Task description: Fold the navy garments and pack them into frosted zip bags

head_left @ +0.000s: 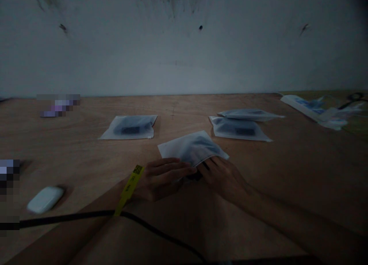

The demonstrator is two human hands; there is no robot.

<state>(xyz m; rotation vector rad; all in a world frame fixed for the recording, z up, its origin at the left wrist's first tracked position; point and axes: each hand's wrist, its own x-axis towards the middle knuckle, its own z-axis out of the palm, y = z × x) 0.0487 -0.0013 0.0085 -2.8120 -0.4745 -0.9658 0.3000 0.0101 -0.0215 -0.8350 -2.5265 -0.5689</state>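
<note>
A pale, stained wall (129, 46) fills the upper part of the frame, and below it a wooden table (71, 153) spreads from side to side. Across the lower left a black cable (69, 218) runs over the left forearm and on toward the bottom centre.

At the centre, a frosted bag (184, 146) lies just above the two hands in the frame, its long axis roughly left to right, its mouth turned down toward them on the lower right side. The right hand (220, 176) is the nearer to that mouth, its fingers inside it; the left hand (163, 176) holds the bag's lower edge, fingers laid across it. A yellow band (129, 188) circles the left wrist.

Three more bags rest further up the table: a left bag (132, 127) lying flat by itself, and, right of centre, a front bag (238, 129) with a rear bag (250, 114) partly over its upper edge. Each holds something dark, showing dimly through the plastic.

Crumpled packaging (330, 115) sits at the right edge, and a small white case (46, 199) at the lower left. Smallest is a dark item (196, 175) at the held bag's mouth; in this dim light I cannot tell whether the right fingers grip it.
</note>
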